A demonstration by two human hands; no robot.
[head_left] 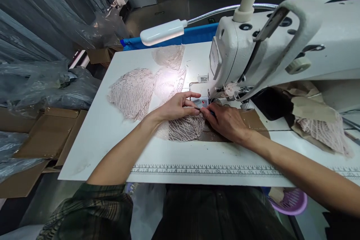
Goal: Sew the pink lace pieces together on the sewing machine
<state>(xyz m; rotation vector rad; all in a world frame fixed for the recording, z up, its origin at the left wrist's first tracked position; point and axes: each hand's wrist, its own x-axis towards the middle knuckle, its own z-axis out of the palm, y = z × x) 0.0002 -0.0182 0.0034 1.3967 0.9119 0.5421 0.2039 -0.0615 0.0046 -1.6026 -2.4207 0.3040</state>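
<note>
Lace piece (187,129): we have it on the white table (98,146), at the near left of the machine's needle end, under and beside our hands.
Left hand (178,105): our thumb and a finger pinch the lace at its far edge. One finger sticks out to the right.
Right hand (227,120): our fingers bend in close to the left thumb. A bit of blue (213,113) shows there, too small for us to name. We cannot tell what this hand grips.
Sewing machine (230,50): it is big and white, on the right. We cannot see its needle well.
Lamp (163,32): it hangs on the far side and shines on the lace.
Other lace: we see a big bit on the left (132,93), one in the middle (167,82) and one on the far side (170,56). More lace (323,127) lies on the right.
Work: we think we are partway through, with one piece in our fingers. Stitches are too small to see, so we cannot tell how much is sewn. We also cannot tell if the other bits are done or left to do.
</note>
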